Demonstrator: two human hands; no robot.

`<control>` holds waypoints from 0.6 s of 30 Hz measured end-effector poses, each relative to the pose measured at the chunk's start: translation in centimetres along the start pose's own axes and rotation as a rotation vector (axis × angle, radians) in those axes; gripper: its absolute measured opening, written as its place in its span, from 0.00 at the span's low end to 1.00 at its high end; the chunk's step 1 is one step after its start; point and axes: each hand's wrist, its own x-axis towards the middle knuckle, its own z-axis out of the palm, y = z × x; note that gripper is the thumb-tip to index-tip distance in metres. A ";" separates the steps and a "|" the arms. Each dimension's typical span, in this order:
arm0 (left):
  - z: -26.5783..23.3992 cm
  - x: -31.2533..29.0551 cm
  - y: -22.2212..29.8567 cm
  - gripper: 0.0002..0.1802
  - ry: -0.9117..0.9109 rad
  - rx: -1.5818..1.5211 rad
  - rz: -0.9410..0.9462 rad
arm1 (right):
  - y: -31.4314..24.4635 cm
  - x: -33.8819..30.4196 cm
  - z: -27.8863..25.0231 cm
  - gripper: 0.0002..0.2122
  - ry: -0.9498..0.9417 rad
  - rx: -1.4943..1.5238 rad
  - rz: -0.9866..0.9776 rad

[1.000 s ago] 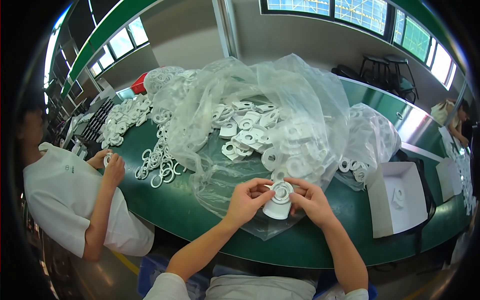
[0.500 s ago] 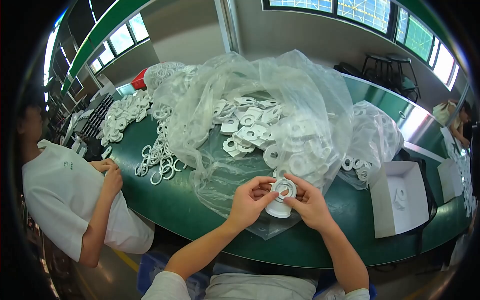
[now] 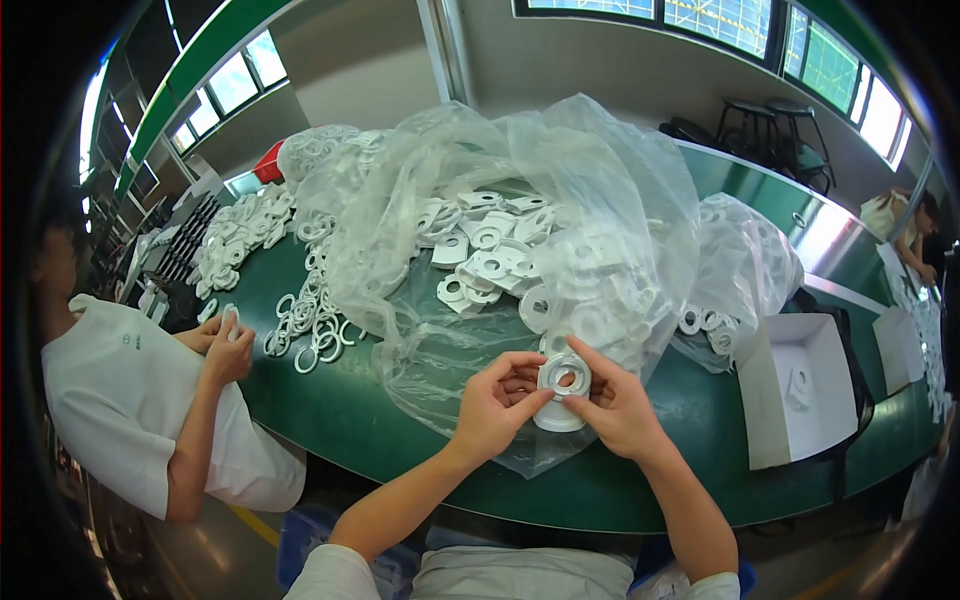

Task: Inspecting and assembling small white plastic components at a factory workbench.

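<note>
Between my two hands is a white plastic part with a ring-shaped top and a round hole, held over the near side of the green table. My left hand grips its left edge, thumb on the front and fingers curled behind. On the other edge my right hand closes with the thumb at the lower rim and the index finger stretched along the top. Just beyond my hands, a large clear plastic bag lies spread open with many white holed parts piled in it.
Loose white rings lie left of the bag. A co-worker sits at the left, holding a small white piece. On the right stand a smaller bag of rings and an open white box with one part inside.
The white part has tipped slightly, its ring facing me more squarely; both hands still hold it. At the left, the co-worker's hands have risen, with a small white piece now showing in them.
</note>
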 end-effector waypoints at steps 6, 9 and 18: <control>0.2 0.0 0.1 0.21 -0.003 0.008 -0.004 | -0.6 -0.2 0.2 0.32 0.003 -0.157 -0.023; -0.1 -0.1 -0.1 0.21 -0.012 0.005 -0.036 | -0.9 -0.2 0.3 0.33 0.011 -0.239 -0.039; -0.3 0.3 0.1 0.12 0.065 -0.110 0.009 | 1.4 0.4 0.4 0.18 0.108 -0.105 -0.051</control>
